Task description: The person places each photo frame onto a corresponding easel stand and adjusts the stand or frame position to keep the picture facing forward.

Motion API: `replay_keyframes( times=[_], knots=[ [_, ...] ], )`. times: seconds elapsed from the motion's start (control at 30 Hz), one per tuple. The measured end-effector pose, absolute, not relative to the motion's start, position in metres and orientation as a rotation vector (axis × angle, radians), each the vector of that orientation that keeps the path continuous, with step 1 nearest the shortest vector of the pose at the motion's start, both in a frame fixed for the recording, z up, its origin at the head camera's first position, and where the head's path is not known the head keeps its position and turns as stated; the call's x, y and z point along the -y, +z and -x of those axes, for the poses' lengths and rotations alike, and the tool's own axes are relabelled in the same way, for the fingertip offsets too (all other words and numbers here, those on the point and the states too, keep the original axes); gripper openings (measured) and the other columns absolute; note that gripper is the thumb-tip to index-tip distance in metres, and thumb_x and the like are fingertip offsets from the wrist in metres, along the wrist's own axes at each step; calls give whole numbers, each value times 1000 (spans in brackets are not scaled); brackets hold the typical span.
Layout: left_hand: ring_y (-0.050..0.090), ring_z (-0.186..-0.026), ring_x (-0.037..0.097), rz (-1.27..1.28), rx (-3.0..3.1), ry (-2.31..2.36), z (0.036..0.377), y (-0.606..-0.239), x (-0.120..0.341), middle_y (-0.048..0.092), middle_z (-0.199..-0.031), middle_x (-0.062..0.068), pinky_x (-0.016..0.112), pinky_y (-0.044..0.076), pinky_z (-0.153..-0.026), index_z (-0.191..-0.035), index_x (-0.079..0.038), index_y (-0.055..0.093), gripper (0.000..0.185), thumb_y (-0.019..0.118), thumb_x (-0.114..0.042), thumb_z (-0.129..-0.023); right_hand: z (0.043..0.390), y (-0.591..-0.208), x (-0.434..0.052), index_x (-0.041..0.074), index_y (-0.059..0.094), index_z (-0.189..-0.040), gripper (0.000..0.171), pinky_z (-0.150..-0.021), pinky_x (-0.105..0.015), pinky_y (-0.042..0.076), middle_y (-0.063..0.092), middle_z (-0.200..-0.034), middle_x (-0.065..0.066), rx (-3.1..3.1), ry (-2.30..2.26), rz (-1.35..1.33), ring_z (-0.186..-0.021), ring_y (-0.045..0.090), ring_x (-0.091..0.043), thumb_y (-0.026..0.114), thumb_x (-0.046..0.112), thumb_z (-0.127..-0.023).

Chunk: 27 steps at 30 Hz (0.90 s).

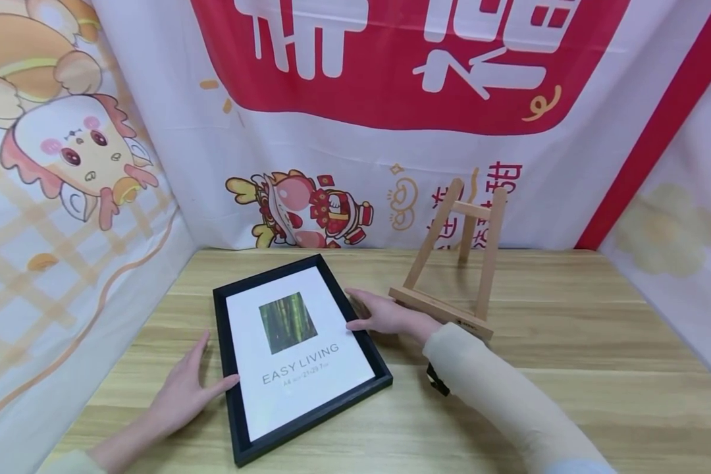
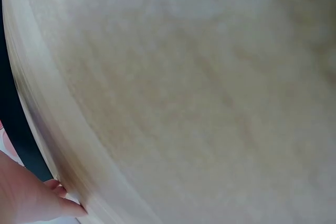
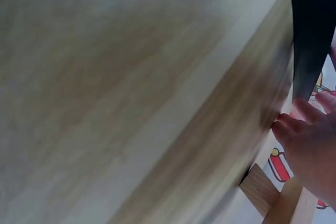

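We see a smooth black rectangular picture frame point(image 1: 302, 395) lying askew on the wood-grained bench point(image 1: 557, 316), the left hand point(image 1: 180, 392) and right hand point(image 1: 385, 313) at opposite edges, fingers spread. A slender, pale wooden easel point(image 1: 441, 313) stands beside the right.

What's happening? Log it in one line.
black rectangular picture frame: face-up; left hand: at left edge; right hand: at right edge; tan wooden easel: standing

"EASY LIVING" and small "A4 21x29.7" on the framed sheet point(image 1: 301, 361); Chinese characters on the backdrop point(image 1: 391, 108).
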<state>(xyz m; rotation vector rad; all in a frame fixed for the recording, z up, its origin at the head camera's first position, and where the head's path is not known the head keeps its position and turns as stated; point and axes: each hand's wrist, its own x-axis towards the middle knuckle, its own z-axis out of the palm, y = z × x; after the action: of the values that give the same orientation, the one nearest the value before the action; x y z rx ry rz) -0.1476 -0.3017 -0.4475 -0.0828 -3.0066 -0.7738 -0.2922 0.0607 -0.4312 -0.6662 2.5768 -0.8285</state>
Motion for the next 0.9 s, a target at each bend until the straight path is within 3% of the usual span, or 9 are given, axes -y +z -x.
replay_keyframes(
  times=[0.4, 0.73, 0.9],
  knots=[
    [21, -130, 58, 83, 3039, -823, 153, -449, 299, 22, -146, 39, 71, 15, -103, -146, 13, 26, 97, 66, -52, -86, 296, -434, -65, 15, 33, -152, 77, -115, -44, 24, 34, -154, -6, -2538, -863, 694, -142, 28, -23, 67, 44, -90],
    [22, -130, 58, 69, 2995, -928, 155, -450, 300, 24, -144, 41, 72, 17, -101, -142, 15, 31, 91, 72, -41, -84, 297, -435, -62, 14, 38, -150, 70, -114, -43, 24, 40, -151, -7, -2486, -983, 692, -139, 32, -22, 70, 33, -90],
    [15, -134, 58, 8, 3045, -1017, 157, -446, 298, 16, -147, 41, 73, 13, -103, -145, 15, 26, 95, 73, -40, -84, 295, -436, -61, 12, 39, -149, 67, -114, -43, 26, 44, -148, -8, -2455, -1041, 679, -136, 38, -21, 70, 26, -91]
  ],
)
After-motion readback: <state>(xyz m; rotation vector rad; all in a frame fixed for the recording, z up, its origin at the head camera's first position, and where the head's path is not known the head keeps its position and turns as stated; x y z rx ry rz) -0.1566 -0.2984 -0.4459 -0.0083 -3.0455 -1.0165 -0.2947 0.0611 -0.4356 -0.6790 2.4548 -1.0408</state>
